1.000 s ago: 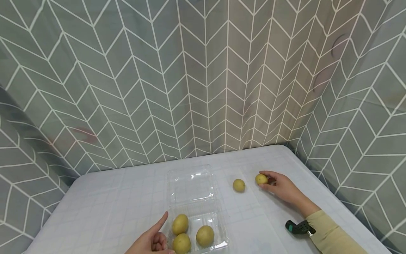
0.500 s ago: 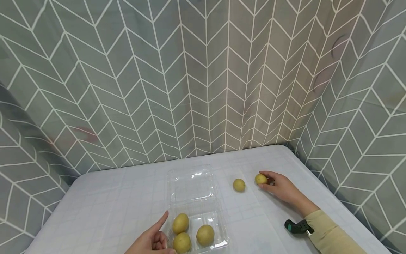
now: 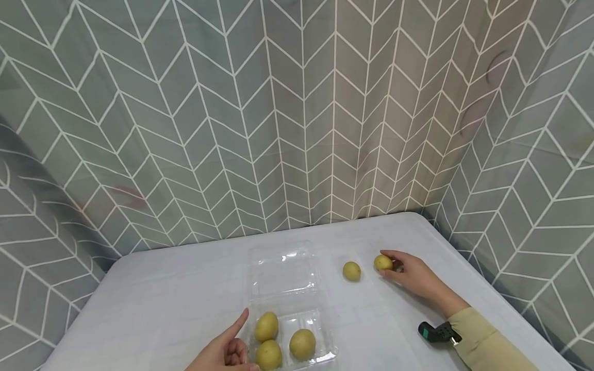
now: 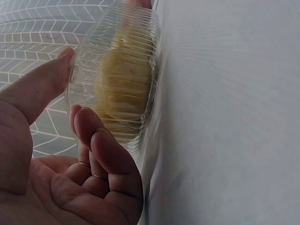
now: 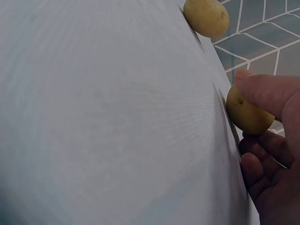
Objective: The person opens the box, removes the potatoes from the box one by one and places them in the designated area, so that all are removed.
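My left hand (image 3: 223, 348) holds the side of a clear plastic clamshell box (image 3: 320, 330), its other fingers curled against the ribbed wall (image 4: 84, 89). Three yellow potatoes sit in the box: one at the back left (image 3: 266, 326), one at the front left (image 3: 268, 355) and one at the right (image 3: 302, 344). Over to the right, my right hand (image 3: 413, 273) pinches another potato (image 3: 383, 263) between thumb and fingers, low at the tabletop (image 5: 140, 117). A loose potato (image 3: 351, 271) lies just left of that hand.
The box's lid (image 3: 283, 270) is folded back flat, away from me. A white cloth covers the table (image 3: 162, 304). Patterned curtains (image 3: 278, 113) hang behind it and at both sides. A black device (image 3: 438, 332) is attached at the right sleeve (image 3: 484, 337).
Almost nothing differs. The whole head view has shifted very slightly; both hands keep their hold and the potatoes stay in place.
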Demonstrator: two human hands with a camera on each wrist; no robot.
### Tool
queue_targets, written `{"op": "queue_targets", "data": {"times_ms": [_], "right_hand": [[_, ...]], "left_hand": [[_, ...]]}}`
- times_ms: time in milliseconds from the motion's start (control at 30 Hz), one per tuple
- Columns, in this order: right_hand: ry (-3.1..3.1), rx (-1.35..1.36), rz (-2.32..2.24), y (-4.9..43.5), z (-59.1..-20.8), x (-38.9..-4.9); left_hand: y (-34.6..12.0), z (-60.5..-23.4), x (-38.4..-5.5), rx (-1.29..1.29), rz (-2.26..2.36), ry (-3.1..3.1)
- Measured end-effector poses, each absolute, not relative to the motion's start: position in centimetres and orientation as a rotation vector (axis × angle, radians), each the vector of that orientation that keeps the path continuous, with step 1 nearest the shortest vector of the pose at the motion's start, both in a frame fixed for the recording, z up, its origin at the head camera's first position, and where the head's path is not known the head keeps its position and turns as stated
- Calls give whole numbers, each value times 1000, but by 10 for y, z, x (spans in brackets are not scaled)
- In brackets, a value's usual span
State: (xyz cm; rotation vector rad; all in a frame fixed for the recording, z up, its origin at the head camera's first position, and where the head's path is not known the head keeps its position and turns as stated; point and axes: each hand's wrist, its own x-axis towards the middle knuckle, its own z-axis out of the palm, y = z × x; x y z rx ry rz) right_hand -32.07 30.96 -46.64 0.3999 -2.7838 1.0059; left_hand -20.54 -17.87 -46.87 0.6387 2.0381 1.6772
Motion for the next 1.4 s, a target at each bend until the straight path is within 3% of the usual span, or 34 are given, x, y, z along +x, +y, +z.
{"op": "queue_targets", "data": {"times_ms": [867, 1400], "right_hand": [[-2758, 406, 867, 314, -442, -308], [-2636, 596, 1009, 287, -408, -286]], "left_hand": [[-177, -464, -205, 557, 1657, 2032], [-178, -464, -205, 545, 1641, 2055]]}}
